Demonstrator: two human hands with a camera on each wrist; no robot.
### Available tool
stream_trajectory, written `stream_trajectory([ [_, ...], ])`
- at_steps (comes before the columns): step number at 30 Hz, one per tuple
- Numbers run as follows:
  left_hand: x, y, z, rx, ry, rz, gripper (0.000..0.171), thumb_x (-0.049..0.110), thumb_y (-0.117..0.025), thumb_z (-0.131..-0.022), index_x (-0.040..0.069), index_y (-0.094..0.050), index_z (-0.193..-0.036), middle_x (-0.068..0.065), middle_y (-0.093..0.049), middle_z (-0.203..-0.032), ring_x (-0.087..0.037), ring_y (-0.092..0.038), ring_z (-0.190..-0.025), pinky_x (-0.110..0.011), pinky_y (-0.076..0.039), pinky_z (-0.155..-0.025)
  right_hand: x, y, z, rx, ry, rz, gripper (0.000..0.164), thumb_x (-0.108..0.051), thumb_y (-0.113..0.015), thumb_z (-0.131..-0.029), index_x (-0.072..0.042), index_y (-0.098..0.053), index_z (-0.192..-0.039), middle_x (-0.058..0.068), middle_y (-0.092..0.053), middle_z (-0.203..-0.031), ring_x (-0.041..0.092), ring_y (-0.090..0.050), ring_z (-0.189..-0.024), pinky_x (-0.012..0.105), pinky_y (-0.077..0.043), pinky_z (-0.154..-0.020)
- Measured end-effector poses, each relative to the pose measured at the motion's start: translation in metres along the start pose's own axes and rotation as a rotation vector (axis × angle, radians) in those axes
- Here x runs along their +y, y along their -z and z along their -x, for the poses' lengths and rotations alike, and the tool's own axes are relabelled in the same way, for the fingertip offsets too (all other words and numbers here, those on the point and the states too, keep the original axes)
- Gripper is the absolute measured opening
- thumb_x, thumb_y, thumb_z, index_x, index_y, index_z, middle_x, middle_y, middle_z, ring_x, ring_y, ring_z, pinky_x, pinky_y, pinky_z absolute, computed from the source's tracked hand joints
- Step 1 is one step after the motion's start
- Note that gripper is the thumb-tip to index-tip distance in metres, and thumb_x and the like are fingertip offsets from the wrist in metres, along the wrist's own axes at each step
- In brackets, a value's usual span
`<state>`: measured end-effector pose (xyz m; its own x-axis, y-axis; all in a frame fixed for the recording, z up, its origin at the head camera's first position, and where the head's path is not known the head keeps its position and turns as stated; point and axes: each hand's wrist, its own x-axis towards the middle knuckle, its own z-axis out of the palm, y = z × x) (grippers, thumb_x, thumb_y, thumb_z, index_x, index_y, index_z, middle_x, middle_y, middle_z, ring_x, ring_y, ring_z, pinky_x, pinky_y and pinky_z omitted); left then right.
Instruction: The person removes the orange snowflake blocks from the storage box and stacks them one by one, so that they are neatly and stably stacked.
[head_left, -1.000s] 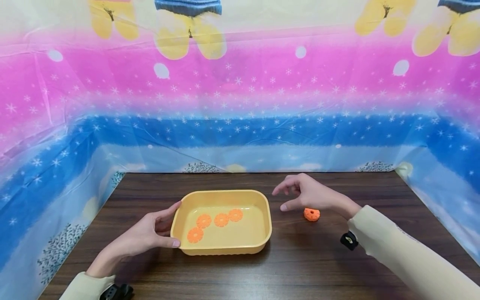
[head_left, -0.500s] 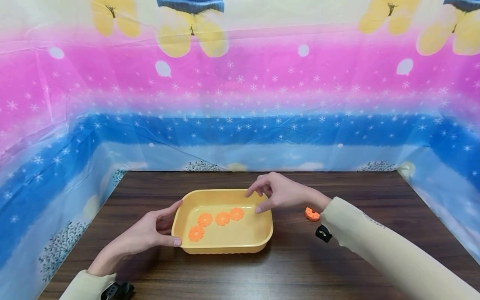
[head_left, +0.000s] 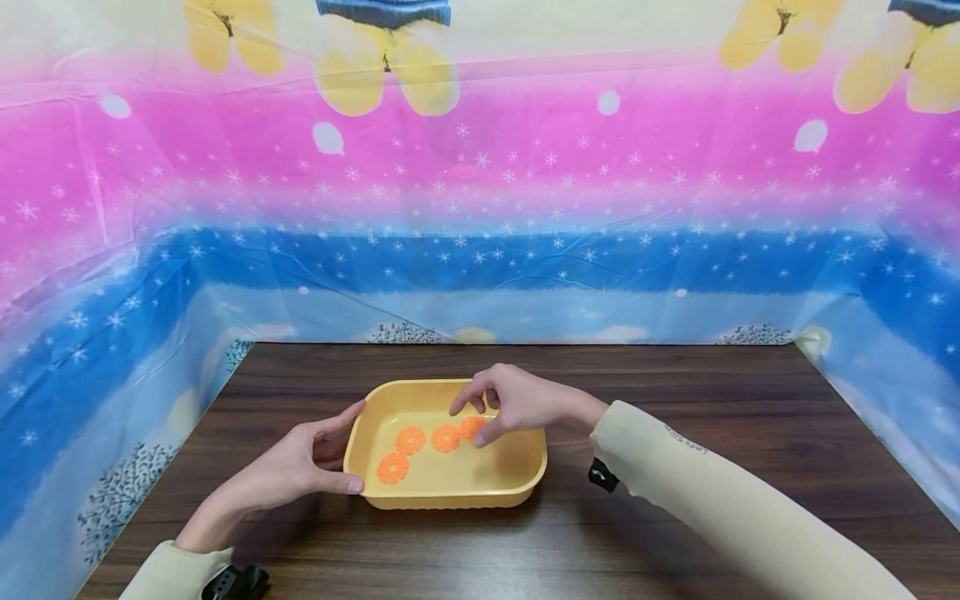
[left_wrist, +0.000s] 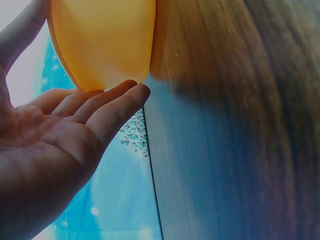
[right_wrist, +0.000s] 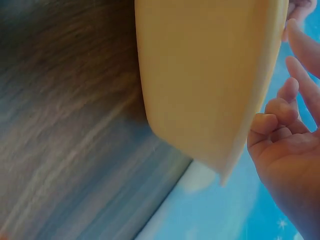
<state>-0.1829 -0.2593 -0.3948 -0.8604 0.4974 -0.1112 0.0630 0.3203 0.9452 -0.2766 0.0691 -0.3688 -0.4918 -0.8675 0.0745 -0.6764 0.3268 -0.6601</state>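
Yellow, seemingly plastic, the rectangular tray [head_left: 450, 502] rests on the dark wood-grain table [head_left: 480, 554], and from my remote post I log four orange scalloped discs [head_left: 393, 460] lying flat on its floor, strung from near left toward far right. Left hand [head_left: 296, 468]: spans the tray's left end, thumb at the near corner, fingers laid straight against the outer wall; I class this as steadying contact rather than a clamp. Right hand [head_left: 525, 400]: above the right half, thumb and forefinger apart, nothing seen pinched between them, both close to the rightmost disc [head_left: 466, 430]; from this angle I cannot certify whether the thumb touches it or merely covers part of it. On handling, I judge the tray light, stiff and smooth, apt to slide if pushed from one end, so I would hold it by the rim at its short sides. I rate the discs light and thin, awkward to get under while flat; I would take each by its edge, across opposite scallops, between thumb and forefinger, with modest pressure.
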Motion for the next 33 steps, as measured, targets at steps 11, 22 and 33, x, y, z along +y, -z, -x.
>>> stream_trajectory([
  [11,-0.001,0.0,-0.001,0.002,0.007,0.002,0.096,0.01,-0.076,-0.077,0.016,-0.013,-0.15,-0.016,-0.025,-0.148,-0.033,-0.039,-0.125,-0.033,-0.046,-0.09,0.005,-0.018,-0.016,-0.062,-0.065,-0.053,0.041,-0.015,-0.081,-0.071,-0.011,-0.068,-0.11,0.006,-0.042,-0.064,0.012,-0.037,-0.056,0.021,-0.033,-0.053],
  [22,-0.001,0.0,-0.001,0.008,0.009,0.0,0.096,0.01,-0.076,-0.077,0.015,-0.013,-0.15,-0.016,-0.025,-0.148,-0.032,-0.04,-0.125,-0.033,-0.046,-0.09,0.012,-0.029,-0.025,-0.088,-0.111,-0.032,0.05,-0.015,-0.083,-0.068,-0.011,-0.066,-0.115,0.0,-0.031,-0.054,0.01,-0.03,-0.051,0.019,-0.032,-0.053],
  [33,-0.003,0.001,0.0,0.01,-0.002,0.0,0.096,0.01,-0.075,-0.077,0.016,-0.013,-0.15,-0.016,-0.024,-0.148,-0.034,-0.041,-0.124,-0.033,-0.047,-0.089,0.016,-0.034,-0.031,-0.101,-0.157,0.045,0.051,-0.017,-0.082,-0.07,-0.011,-0.065,-0.118,-0.001,-0.034,-0.051,0.008,-0.03,-0.048,0.018,-0.031,-0.052],
])
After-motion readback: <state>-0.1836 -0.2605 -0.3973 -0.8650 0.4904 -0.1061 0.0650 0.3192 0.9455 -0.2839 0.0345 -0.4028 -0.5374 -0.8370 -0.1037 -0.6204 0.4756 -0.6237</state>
